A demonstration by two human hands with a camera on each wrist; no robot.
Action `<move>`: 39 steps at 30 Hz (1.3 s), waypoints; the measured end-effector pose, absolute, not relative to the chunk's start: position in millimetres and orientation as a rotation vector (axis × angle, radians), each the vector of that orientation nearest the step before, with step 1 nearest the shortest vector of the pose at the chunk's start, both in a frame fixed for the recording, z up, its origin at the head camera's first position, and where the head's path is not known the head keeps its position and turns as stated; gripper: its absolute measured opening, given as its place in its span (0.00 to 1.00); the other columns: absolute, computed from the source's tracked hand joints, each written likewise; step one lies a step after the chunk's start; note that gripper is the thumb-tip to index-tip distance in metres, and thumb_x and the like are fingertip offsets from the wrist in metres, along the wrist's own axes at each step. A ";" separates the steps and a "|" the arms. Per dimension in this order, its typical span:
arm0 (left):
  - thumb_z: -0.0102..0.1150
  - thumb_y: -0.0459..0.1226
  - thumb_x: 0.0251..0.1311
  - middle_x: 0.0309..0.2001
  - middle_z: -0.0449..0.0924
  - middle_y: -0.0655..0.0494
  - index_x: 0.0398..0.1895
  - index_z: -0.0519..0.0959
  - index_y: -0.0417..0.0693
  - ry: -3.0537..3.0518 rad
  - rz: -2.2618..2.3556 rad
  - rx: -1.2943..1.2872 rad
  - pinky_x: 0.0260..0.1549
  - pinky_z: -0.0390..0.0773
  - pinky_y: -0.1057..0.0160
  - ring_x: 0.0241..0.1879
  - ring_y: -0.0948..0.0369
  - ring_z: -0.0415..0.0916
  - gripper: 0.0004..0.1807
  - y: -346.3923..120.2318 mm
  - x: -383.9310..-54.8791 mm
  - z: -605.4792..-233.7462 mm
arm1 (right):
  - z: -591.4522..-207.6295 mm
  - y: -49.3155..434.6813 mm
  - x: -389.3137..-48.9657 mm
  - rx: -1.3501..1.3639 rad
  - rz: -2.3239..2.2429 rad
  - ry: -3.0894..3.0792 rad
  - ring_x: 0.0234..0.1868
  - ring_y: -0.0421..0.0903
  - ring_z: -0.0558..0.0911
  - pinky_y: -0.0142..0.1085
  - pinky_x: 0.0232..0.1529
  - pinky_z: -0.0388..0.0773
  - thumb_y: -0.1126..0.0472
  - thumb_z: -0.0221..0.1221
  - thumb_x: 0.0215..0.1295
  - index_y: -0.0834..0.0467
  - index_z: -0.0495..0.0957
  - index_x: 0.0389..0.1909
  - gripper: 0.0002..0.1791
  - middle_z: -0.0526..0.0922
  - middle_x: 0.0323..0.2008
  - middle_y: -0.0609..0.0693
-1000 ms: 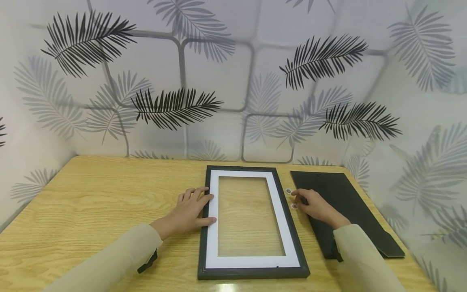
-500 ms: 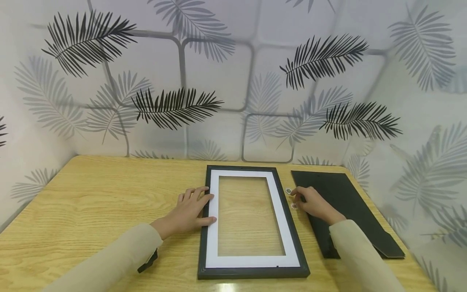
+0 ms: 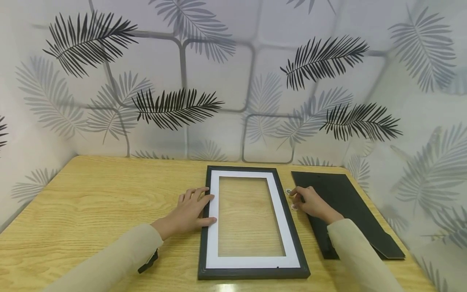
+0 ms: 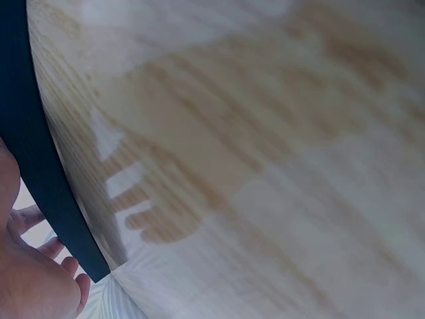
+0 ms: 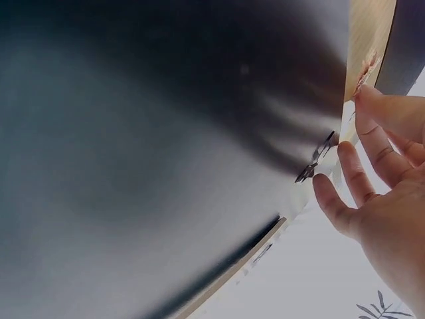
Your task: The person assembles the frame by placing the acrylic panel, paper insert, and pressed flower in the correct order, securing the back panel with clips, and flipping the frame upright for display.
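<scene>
Wooden table, leaf-print walls. Our left hand rested flat on the picture frame; right hand, loosely curled, touched the backing board.

Two small round pieces lie at the right hand's fingers, too small to identify; whether the fingers touch them cannot be told. The right wrist view blurs the black backing board, and the left hand is cut off at its picture's edge.
</scene>
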State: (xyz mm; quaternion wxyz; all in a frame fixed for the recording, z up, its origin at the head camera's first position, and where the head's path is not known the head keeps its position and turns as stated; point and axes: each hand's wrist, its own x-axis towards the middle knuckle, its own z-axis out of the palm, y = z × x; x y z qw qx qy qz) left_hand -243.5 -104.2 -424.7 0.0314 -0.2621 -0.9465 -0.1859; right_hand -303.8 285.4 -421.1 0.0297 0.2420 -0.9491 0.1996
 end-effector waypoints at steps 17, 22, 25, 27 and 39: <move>0.56 0.57 0.53 0.67 0.54 0.43 0.63 0.65 0.47 -2.898 -0.580 -0.811 0.53 0.54 0.42 0.63 0.43 0.51 0.37 -104.7 -244.9 -428.0 | -421.2 284.1 -301.3 0.714 0.620 -3.013 0.31 0.45 0.70 0.38 0.34 0.66 0.71 0.55 0.58 0.63 0.73 0.43 0.11 0.78 0.27 0.48; 0.56 0.57 0.54 0.67 0.53 0.44 0.63 0.65 0.48 -2.903 -0.577 -0.809 0.53 0.54 0.42 0.63 0.43 0.51 0.37 -104.9 -245.1 -428.1 | -418.9 285.0 -301.4 0.753 0.645 -2.987 0.22 0.38 0.69 0.31 0.25 0.67 0.73 0.54 0.57 0.66 0.72 0.43 0.12 0.79 0.25 0.49; 0.56 0.57 0.54 0.67 0.53 0.43 0.63 0.65 0.48 -2.901 -0.581 -0.810 0.53 0.54 0.43 0.63 0.44 0.51 0.37 -105.0 -245.1 -428.1 | -417.8 284.5 -300.7 0.713 0.616 -2.997 0.24 0.39 0.69 0.33 0.27 0.66 0.72 0.54 0.57 0.65 0.72 0.44 0.13 0.79 0.25 0.48; 0.56 0.57 0.54 0.67 0.54 0.44 0.63 0.65 0.48 -2.899 -0.582 -0.810 0.53 0.54 0.43 0.63 0.44 0.51 0.37 -105.0 -244.8 -428.1 | -417.2 283.7 -299.8 0.675 0.598 -3.014 0.28 0.43 0.70 0.38 0.32 0.66 0.71 0.54 0.57 0.64 0.72 0.44 0.13 0.78 0.27 0.48; 0.56 0.56 0.54 0.67 0.54 0.43 0.63 0.65 0.47 -2.898 -0.584 -0.810 0.52 0.56 0.44 0.63 0.43 0.51 0.37 -104.2 -243.8 -426.3 | -417.6 281.3 -297.4 0.574 0.544 -3.037 0.36 0.49 0.68 0.49 0.39 0.62 0.69 0.55 0.57 0.60 0.75 0.38 0.08 0.77 0.30 0.51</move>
